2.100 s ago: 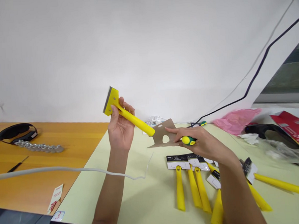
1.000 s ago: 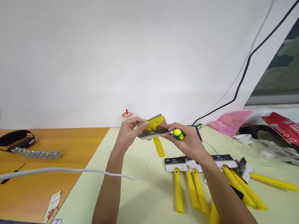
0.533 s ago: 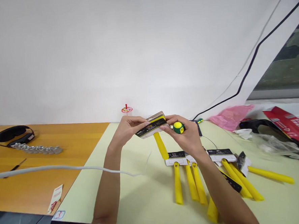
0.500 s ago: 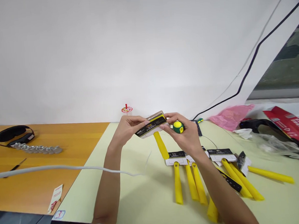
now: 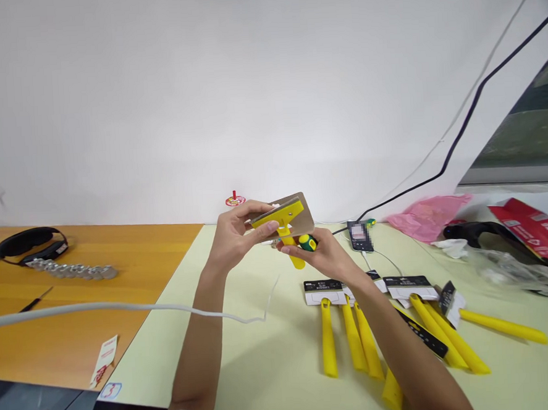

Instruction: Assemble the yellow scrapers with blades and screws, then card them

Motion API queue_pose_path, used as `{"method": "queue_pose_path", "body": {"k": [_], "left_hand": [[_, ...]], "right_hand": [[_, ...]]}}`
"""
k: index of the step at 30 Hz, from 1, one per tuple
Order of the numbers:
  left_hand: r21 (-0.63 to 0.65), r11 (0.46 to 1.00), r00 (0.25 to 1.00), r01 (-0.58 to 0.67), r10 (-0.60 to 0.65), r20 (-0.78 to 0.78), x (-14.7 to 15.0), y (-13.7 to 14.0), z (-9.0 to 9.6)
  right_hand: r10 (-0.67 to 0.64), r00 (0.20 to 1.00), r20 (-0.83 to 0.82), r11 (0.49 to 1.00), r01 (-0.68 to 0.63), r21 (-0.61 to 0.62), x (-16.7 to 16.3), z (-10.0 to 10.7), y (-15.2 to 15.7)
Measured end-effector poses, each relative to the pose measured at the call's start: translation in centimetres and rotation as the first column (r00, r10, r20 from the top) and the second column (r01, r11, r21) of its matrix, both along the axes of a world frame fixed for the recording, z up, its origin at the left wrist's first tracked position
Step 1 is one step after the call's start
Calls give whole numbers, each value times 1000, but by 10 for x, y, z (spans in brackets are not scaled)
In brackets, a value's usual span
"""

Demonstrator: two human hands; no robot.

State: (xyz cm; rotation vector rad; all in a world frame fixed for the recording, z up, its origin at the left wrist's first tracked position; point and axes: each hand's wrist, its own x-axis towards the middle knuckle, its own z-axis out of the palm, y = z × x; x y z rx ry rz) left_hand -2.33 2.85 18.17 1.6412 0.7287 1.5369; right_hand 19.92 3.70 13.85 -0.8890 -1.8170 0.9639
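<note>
My left hand (image 5: pixel 239 235) is closed on a yellow scraper (image 5: pixel 279 216), thumb across its head. A brown card (image 5: pixel 305 214) stands behind the head, its folded cover lifted away from the yellow front. My right hand (image 5: pixel 326 257) is closed around a screwdriver (image 5: pixel 308 242) with a green and yellow handle; its shaft is hard to make out. The right fingertips are beside the scraper's handle (image 5: pixel 298 261), which points down. To the right of the hands lie several more yellow scrapers (image 5: pixel 327 338) with black-and-white card covers on their heads.
A phone (image 5: pixel 360 235) with a cable lies behind the scrapers. Pink plastic (image 5: pixel 430 217) and a red box (image 5: pixel 535 232) sit at far right. On the wooden table (image 5: pixel 135 288) are a headset (image 5: pixel 26 245), metal parts (image 5: pixel 74 270) and a thin tool (image 5: pixel 36 300). A white cable (image 5: pixel 145 306) crosses my left arm.
The held scraper has been turned so its yellow head faces me and the card's printed front no longer shows. My right hand has moved down and left from the card's edge toward the handle.
</note>
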Motion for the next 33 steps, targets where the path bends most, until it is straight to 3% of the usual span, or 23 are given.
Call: {"method": "queue_pose_path", "body": {"k": [3, 8, 12, 14, 18, 21, 23, 26, 28, 33], "left_hand": [[51, 998, 996, 32, -28, -89, -4, -3, 0], [156, 986, 978, 67, -33, -207, -13, -2, -1], [255, 956, 978, 142, -97, -184, -15, 3, -2], [316, 934, 981, 166, -126, -145, -14, 7, -4], [390, 905, 985, 168, -138, -104, -10, 13, -6], [404, 898, 984, 173, -138, -113, -9, 16, -6], [398, 903, 985, 161, -121, -124, -9, 17, -6], [322, 941, 991, 99, -63, -122, -9, 17, -7], [261, 964, 994, 57, -30, -106, -9, 17, -7], [124, 992, 1000, -11, 14, -19, -7, 20, -7]], "right_hand": [[19, 999, -33, 1000, -19, 3, 0, -1, 1], [-34, 998, 57, 993, 28, 112, 4, 0, 3], [-87, 988, 129, 968, 53, 247, 9, -2, 4], [-146, 976, 159, 922, 76, 379, 11, -4, 6], [-279, 942, 186, 782, 111, 613, 10, -11, 7], [-342, 916, 211, 694, 94, 714, 8, -14, 6], [-375, 896, 238, 666, 82, 741, 8, -13, 4], [-409, 855, 318, 688, 60, 723, 9, -9, 0], [-374, 843, 387, 746, 25, 666, 11, -4, -3], [-94, 908, 409, 905, -92, 414, 12, 6, -12]]}}
